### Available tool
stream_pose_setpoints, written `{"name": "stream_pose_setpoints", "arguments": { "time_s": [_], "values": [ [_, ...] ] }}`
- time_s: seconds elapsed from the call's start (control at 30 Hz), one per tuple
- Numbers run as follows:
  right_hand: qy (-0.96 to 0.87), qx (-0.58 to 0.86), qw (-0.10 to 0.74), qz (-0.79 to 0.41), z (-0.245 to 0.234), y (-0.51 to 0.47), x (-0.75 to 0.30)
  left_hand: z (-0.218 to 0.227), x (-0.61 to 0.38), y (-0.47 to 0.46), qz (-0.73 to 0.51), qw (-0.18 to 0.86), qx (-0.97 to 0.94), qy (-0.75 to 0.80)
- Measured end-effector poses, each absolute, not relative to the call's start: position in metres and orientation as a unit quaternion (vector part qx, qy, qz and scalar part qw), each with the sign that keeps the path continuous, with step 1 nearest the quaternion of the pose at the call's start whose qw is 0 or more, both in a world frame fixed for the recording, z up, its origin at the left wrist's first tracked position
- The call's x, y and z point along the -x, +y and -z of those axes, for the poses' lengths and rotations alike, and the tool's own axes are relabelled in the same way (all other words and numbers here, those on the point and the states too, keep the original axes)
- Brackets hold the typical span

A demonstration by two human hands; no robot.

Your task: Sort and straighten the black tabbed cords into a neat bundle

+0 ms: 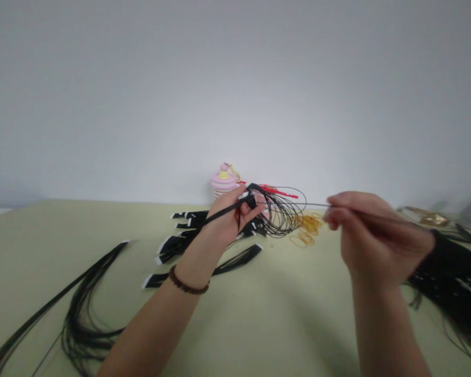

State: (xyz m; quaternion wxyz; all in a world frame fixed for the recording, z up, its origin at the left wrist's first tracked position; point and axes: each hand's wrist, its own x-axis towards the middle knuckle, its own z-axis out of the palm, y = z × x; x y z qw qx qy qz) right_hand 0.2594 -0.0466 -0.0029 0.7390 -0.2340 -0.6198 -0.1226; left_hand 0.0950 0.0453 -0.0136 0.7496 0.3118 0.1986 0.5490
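Note:
My left hand, with a brown bead bracelet at its wrist, is closed on a coiled bundle of thin black wires. White ends and a flat black strip of it show at the fingers, and its loops hang out to the right. My right hand pinches one thin dark wire, pulled straight and level between the two hands. Beyond the right fingers the strand passes along the palm, blurred. Below and behind my left hand lie several black wire bundles with white ends, partly hidden by the forearm.
Yellow rubber bands lie beyond the coil. A pink cupcake-shaped holder and a red item stand near the wall. Long black wires curve over the table at left. A thick black bundle lies at right.

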Motion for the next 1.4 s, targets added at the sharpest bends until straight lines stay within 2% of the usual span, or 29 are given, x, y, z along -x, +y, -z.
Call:
{"name": "stream_pose_setpoints", "arguments": {
  "time_s": [0.1,0.2,0.3,0.43,0.6,0.7,0.93,1.13,1.4],
  "values": [
    [-0.454,0.236,0.859,0.028,-0.009,-0.052,-0.29,0.019,-0.096,0.052,-0.555,0.742,-0.316,0.204],
    [-0.369,0.281,0.886,-0.004,-0.018,-0.061,-0.312,0.02,-0.097,0.05,-0.546,0.735,-0.351,0.196],
    [-0.343,0.292,0.892,0.026,-0.019,-0.064,-0.317,0.017,-0.098,0.042,-0.537,0.718,-0.408,0.173],
    [-0.395,0.351,0.839,0.131,-0.011,-0.061,-0.293,0.013,-0.098,0.033,-0.539,0.685,-0.458,0.176],
    [-0.584,0.447,0.655,0.174,0.003,-0.062,-0.249,0.009,-0.094,0.024,-0.543,0.646,-0.504,0.185],
    [-0.643,0.433,0.599,0.199,0.007,-0.062,-0.234,0.007,-0.094,0.019,-0.571,0.621,-0.503,0.189],
    [-0.675,0.422,0.581,0.17,0.01,-0.054,-0.232,0.009,-0.097,0.018,-0.565,0.608,-0.532,0.168],
    [-0.664,0.423,0.597,0.153,0.011,-0.053,-0.232,0.01,-0.097,0.017,-0.562,0.595,-0.549,0.168],
    [-0.664,0.43,0.594,0.146,0.011,-0.054,-0.232,0.012,-0.095,0.017,-0.567,0.536,-0.594,0.199]
  ]
}}
